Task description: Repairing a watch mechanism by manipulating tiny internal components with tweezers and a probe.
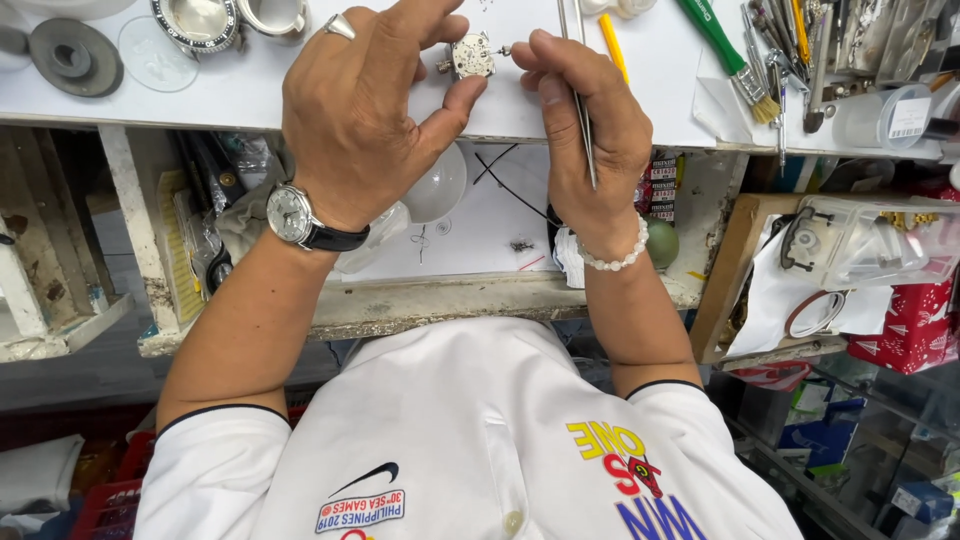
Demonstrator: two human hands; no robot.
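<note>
My left hand point(365, 110) pinches the watch movement point(472, 55); my right hand point(585, 110) grips tweezers point(580, 110) at its stem. Both work above the bench point(250, 95) edge, with a brush point(730, 55) right of them.

Two hands point(350, 120), one watch movement point(472, 55), one tweezers point(580, 110)

Shirt: I see a white short-sleeved polo point(470, 430) with dark-trimmed sleeve hems, one button and colourful printed chest markings.
Left hand point(365, 110): a silver ring point(339, 27); a round pale-dialled wristwatch on a black strap point(295, 216).
Right hand point(590, 110): a white beaded bracelet point(617, 258).
</note>
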